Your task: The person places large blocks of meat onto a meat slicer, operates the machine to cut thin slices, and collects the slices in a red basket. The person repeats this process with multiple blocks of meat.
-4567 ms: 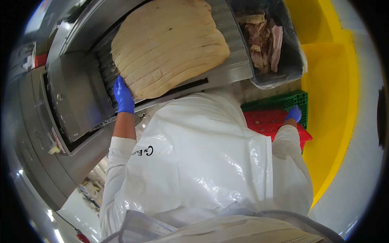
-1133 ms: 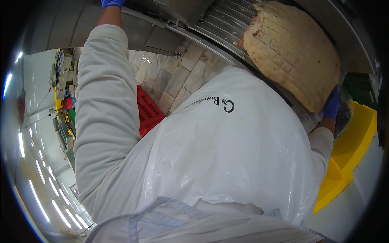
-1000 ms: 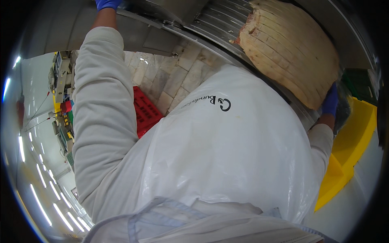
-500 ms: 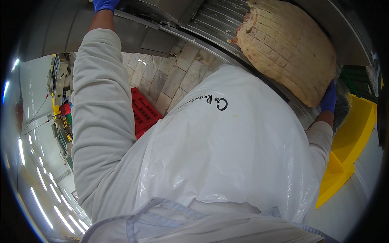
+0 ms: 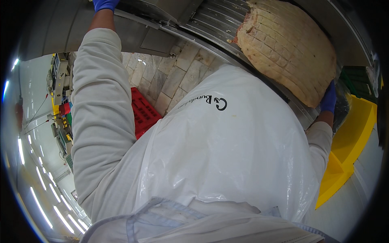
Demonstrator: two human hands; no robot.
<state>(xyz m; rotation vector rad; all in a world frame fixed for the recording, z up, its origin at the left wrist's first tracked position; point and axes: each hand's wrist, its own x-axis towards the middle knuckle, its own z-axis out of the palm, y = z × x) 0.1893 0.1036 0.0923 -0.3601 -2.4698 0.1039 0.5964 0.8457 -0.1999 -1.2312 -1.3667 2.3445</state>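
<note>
A large slab of meat [image 5: 289,50] with pale, cross-scored skin lies on a ribbed metal bed [image 5: 221,20] at the upper right. My right hand [image 5: 329,98], in a blue glove, touches the slab's near right end; most of its fingers are hidden behind the meat. At the top edge, my left hand [image 5: 105,5], also blue-gloved, is beside the grey metal machine housing [image 5: 142,24]. Its fingers are cut off by the picture's edge, so what they touch does not show.
A yellow bin [image 5: 348,137] stands at the right, with a dark green crate [image 5: 358,83] behind it. Below the machine, a red perforated crate [image 5: 144,112] rests on the tiled floor [image 5: 176,79]. My white apron [image 5: 227,141] bulges close to the machine's edge.
</note>
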